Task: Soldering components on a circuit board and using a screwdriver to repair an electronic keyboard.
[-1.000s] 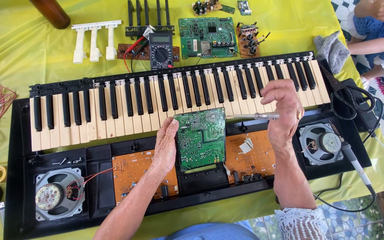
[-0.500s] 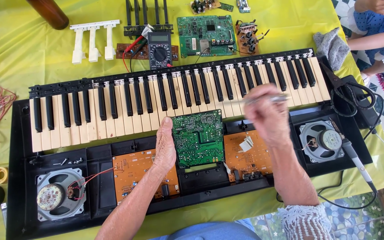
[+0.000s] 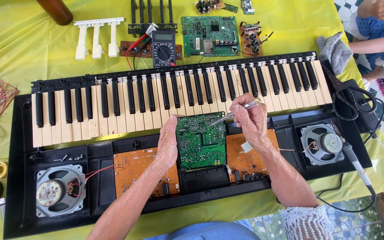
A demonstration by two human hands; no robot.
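From the head camera, the green circuit board (image 3: 201, 141) sits tilted up in the middle of the opened keyboard case (image 3: 18, 209), just below the row of black and white keys (image 3: 112, 106). The left hand (image 3: 167, 144) lies along the board's left edge, thumb and fingers closed on it and holding it up. The right hand (image 3: 250, 119) is just right of the board's upper right corner, its fingers pinched shut round a slim metal tool (image 3: 232, 114) whose tip touches down near the board's top edge. Left and right of the board, two orange circuit boards (image 3: 134, 166) lie flat in the case; the right one carries a small white connector (image 3: 246, 146). Far to the board's left is a speaker (image 3: 58, 190) with red wires, and far to its right a second speaker (image 3: 322, 144), with a soldering iron (image 3: 356, 162) lying beside it. Above the keys, well away from the board, a multimeter (image 3: 163, 50) and another green board (image 3: 210, 35) rest on the yellow cloth (image 3: 23, 49). Beyond the board's far upper right, another person's arm (image 3: 372, 44) shows at the frame edge.
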